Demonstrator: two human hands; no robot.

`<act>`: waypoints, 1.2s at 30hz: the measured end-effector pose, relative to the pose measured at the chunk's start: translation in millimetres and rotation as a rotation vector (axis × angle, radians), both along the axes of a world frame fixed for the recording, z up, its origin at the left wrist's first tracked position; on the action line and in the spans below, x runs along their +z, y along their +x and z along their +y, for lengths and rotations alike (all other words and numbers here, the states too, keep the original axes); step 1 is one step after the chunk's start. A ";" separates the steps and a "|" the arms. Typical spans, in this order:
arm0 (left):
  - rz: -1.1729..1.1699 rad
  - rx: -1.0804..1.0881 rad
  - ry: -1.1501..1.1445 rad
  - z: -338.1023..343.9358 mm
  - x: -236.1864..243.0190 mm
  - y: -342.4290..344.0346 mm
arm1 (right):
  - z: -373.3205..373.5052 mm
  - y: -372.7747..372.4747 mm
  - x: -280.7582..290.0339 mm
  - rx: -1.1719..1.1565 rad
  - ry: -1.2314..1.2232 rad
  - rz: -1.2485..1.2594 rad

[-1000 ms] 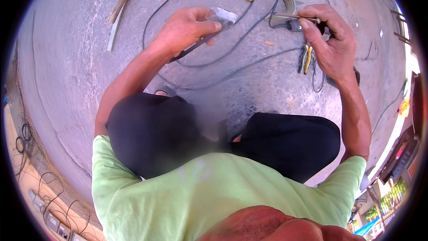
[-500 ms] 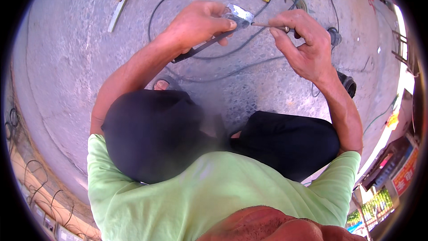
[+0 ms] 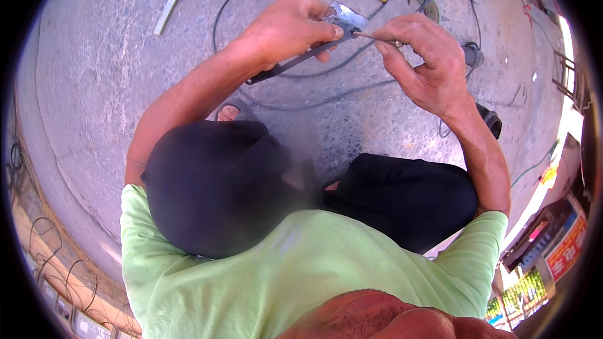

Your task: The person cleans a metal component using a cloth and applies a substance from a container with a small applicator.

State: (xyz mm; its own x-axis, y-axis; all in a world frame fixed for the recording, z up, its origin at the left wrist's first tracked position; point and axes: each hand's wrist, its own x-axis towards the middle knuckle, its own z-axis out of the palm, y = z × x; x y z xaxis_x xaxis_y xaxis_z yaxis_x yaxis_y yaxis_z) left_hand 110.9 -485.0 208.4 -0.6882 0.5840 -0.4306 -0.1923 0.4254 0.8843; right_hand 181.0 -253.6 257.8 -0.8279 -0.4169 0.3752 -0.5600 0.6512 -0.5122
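Metal piece (image 3: 349, 17), upper centre of frame: our left hand (image 3: 291, 29) is closed on it, our right hand (image 3: 437, 64) on a thin rod (image 3: 367, 35) pointed at it. We judge this alignment; the next move needs steady hands.

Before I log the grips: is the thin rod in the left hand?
No, the right hand pinches the thin rod, while the left hand holds the silver-and-dark piece.

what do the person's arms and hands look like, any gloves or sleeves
The left hand and right hand are bare, without gloves. No watch or band shows on either wrist. The light green shirt has short sleeves, leaving both forearms uncovered.
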 end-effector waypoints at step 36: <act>-0.032 0.011 -0.015 5.1 -8.2 0.6 | -2.2 -4.2 -12.9 0.060 0.185 0.163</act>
State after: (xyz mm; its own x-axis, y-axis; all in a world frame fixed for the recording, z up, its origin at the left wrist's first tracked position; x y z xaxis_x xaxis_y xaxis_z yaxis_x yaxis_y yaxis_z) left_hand 111.5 -479.9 200.2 -0.6805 0.5697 -0.4609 -0.2248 0.4363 0.8712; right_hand 176.7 -255.7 244.9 -0.7348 -0.5372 0.4141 -0.6656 0.6888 -0.2874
